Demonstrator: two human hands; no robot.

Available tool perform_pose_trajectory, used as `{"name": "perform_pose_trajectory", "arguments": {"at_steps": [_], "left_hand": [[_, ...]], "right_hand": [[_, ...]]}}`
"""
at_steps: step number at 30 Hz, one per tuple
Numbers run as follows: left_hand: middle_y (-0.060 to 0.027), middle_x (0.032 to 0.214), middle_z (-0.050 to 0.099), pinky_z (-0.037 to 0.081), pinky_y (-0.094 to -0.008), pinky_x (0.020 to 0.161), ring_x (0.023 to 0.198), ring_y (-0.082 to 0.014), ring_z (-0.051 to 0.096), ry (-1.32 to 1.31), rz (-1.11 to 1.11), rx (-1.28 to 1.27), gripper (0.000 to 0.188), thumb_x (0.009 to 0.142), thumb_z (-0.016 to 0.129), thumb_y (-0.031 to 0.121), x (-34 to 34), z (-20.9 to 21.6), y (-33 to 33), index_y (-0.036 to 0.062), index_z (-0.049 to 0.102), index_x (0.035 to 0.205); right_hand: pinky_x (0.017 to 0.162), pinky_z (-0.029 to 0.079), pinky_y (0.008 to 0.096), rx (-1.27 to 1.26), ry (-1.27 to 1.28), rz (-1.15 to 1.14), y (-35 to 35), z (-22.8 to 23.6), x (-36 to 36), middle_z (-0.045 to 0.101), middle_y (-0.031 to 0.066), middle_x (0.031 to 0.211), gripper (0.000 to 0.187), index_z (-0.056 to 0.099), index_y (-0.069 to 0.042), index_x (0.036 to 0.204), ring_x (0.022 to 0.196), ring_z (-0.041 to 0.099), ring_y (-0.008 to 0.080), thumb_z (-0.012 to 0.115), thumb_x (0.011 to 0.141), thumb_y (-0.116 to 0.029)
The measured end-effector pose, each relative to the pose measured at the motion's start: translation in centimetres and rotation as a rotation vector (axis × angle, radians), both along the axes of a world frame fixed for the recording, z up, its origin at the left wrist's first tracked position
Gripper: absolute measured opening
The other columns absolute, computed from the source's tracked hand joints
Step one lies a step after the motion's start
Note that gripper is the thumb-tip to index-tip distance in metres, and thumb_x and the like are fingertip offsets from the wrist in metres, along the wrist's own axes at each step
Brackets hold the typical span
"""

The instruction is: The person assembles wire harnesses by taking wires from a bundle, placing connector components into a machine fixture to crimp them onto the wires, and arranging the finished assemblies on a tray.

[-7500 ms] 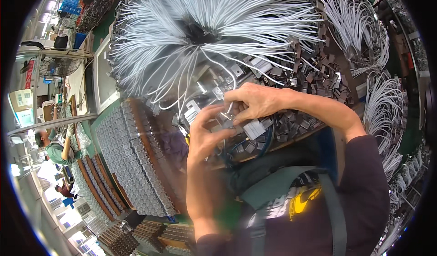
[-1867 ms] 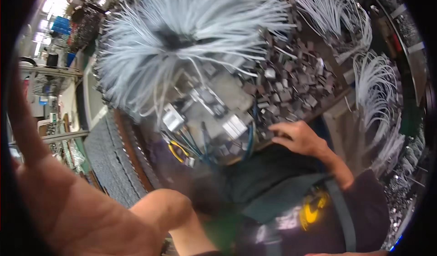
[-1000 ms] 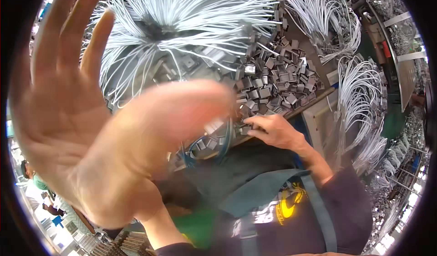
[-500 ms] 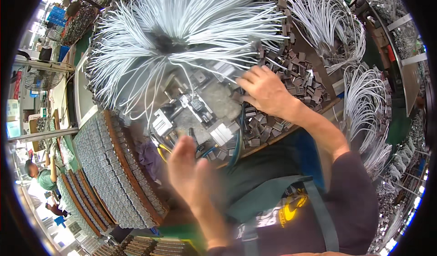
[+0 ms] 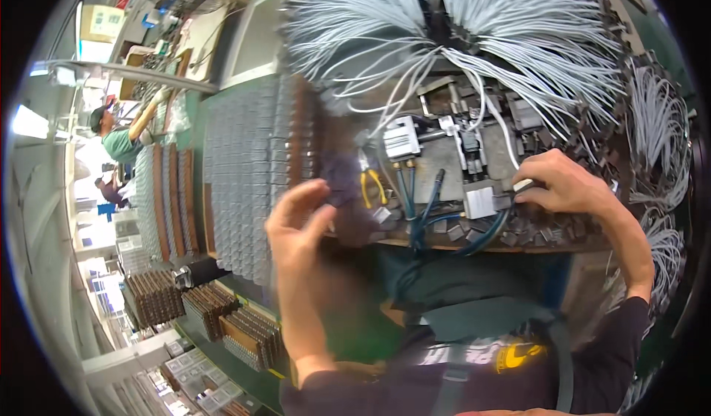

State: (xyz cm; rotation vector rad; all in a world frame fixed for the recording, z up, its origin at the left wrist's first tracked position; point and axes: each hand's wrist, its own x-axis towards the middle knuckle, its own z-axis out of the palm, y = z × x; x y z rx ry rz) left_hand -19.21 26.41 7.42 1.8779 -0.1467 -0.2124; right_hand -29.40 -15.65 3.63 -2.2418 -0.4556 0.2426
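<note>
My right hand (image 5: 566, 183) is closed in a pinch at the right side of a small metal fixture (image 5: 468, 146) on the bench. A white cable (image 5: 506, 131) runs down from the large bundle to its fingertips, where a small pale piece (image 5: 523, 185) shows; its kind is unclear. To the left, my left hand (image 5: 292, 223) is raised, slightly blurred, thumb and fingers apart with nothing visible between them. It is nearest to the rows of small grey blocks (image 5: 241, 172). Yellow-handled pliers (image 5: 372, 183) lie between this hand and the fixture.
The big bundle of white cables (image 5: 541, 24) fans out behind the fixture, and another bundle (image 5: 655, 120) hangs at right. Loose metal pieces (image 5: 459, 231) line the bench's front edge near dark hoses (image 5: 422, 227). A person in green (image 5: 118, 142) works far left.
The view has swung left. My left hand has gone from in front of the fixture to beside the grey blocks. My right hand has come nearer the bench's front edge, beside the fixture.
</note>
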Motion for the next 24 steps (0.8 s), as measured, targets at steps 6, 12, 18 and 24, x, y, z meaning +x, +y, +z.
{"name": "perform_pose_trajectory", "arguments": {"at_steps": [6,12,18,24], "left_hand": [[-0.0104,0.112,0.073,0.054,-0.0325,0.093,0.104,-0.0196,0.068,-0.298,0.297,0.325,0.034,0.084,0.080,0.003,14.1,1.6,16.7,-0.0023,0.071,0.116],[-0.0113,0.117,0.070,0.054,-0.0319,0.088,0.107,-0.0209,0.067,0.105,0.728,0.331,0.039,0.079,0.079,0.006,23.1,-2.3,30.4,-0.0009,0.071,0.117],[-0.0134,0.132,0.067,0.042,-0.0407,0.109,0.126,-0.0269,0.059,0.401,0.555,0.117,0.047,0.089,0.071,0.028,26.2,-8.8,44.4,-0.0007,0.066,0.126],[-0.0174,0.136,0.064,0.040,-0.0408,0.112,0.125,-0.0315,0.059,0.508,0.459,0.018,0.051,0.098,0.056,0.029,26.2,-9.5,38.1,-0.0071,0.059,0.135]], "right_hand": [[0.066,0.051,0.0443,-0.150,-0.313,-0.023,2.5,1.6,1.3,0.065,0.0140,0.079,0.031,0.070,-0.002,0.104,0.075,0.065,0.0376,0.081,0.075,-0.010],[0.066,0.052,0.0443,-0.449,0.002,0.096,0.5,1.7,1.4,0.066,0.0146,0.077,0.033,0.071,-0.004,0.102,0.075,0.068,0.0332,0.082,0.072,-0.013],[0.063,0.050,0.0453,-0.833,-0.097,-0.130,-5.7,-0.6,-1.8,0.065,0.0130,0.070,0.026,0.067,-0.005,0.081,0.071,0.067,0.0343,0.084,0.071,-0.022],[0.070,0.052,0.0427,-0.321,0.552,0.020,-1.3,5.5,3.2,0.072,0.0194,0.087,0.049,0.070,-0.006,0.124,0.077,0.069,0.0362,0.081,0.077,-0.014]]}}
